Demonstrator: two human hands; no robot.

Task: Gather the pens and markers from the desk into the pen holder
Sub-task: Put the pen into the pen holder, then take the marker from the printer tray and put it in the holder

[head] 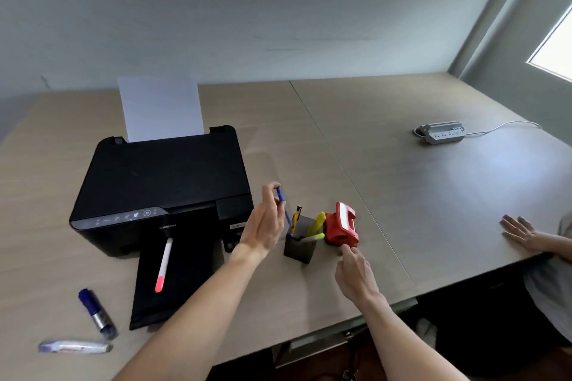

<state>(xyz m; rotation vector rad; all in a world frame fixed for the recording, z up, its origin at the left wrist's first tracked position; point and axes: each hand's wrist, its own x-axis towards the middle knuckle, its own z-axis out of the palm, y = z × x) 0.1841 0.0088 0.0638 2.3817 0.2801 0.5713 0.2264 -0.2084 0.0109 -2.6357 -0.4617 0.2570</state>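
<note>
blue slim pen (pixel 283 210) pinched in the left hand (pixel 266 226) enters the dark square pen holder (pixel 299 246); right hand (pixel 356 275) loose; pink-tipped white marker (pixel 163 264), fat blue marker (pixel 97 314) and clear-wrapped pen (pixel 74 346) remain lower left on the bench (pixel 433 210).

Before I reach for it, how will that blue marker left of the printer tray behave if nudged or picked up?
The blue marker looks round-bodied and lies flat on the bare desk, so a nudge would probably roll it. It seems rigid and thick, likely light and easy to pinch. Its silvery barrel may be somewhat slick.
</note>
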